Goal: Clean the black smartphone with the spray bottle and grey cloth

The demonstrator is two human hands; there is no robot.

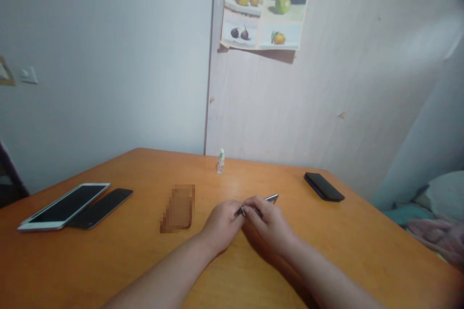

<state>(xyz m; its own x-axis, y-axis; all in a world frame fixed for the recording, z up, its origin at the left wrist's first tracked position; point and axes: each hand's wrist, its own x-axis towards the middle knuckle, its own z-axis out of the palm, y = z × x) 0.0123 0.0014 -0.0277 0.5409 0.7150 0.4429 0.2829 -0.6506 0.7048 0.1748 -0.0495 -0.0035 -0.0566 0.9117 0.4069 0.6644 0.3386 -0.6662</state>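
Both my hands meet above the middle of the table, fingers closed together. Between them is a slim dark phone (271, 198) with a shiny edge; only its far corner and a small strip near the fingertips show. My left hand (222, 222) grips its near left end, thumb on top. From the other side, my right hand (270, 222) pinches it with thumb and fingers, close against the left fingertips. Most of the phone is hidden by the hands, so its face cannot be made out.
On the left lie a white tablet (68, 205) and a black phone (101, 208). Nearer my left hand is a blurred-out brownish flat item (178, 207). A small clear bottle (221, 161) stands at the back. To the right lies a dark wallet-like case (324, 186) on the wooden table (145, 270).
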